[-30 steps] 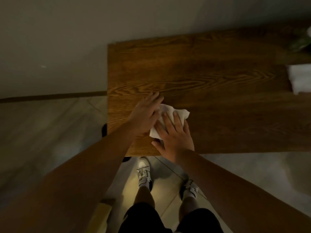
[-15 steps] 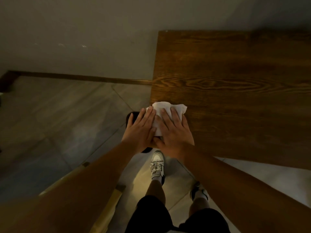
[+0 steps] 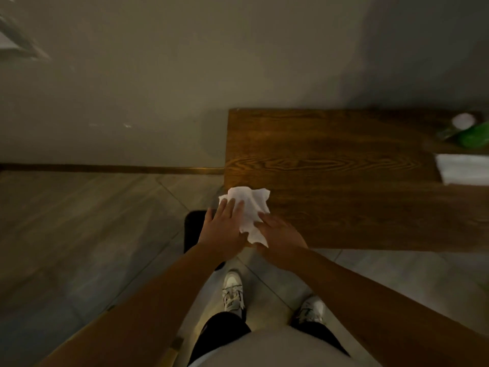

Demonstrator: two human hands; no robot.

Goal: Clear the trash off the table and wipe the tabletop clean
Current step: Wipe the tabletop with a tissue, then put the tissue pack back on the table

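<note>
The left hand lies flat with fingers spread, palm down, its fingertips pressing on the near-left part of a crumpled white tissue; it grasps nothing, only pressing. The right hand is just beside it, also flat and palm down, fingers extended, with the lower right edge of the tissue tucked against or under its fingers; whether it pinches the paper cannot be told. The two hands nearly touch at the wrists' inner sides. The tissue sits at the near-left corner of the wooden worktop, its upper-left part overhanging the worktop's left edge. Below that corner a dark object shows on the floor, partly hidden by the left hand. Far along the worktop to the right, well apart from the hands, lie a blurred green item with a pale round thing beside it, and a white rectangular item at the frame edge. Grey floor tiles spread to the left, and a plain wall rises behind. Two white sneakers stand on the floor beneath the arms.
</note>
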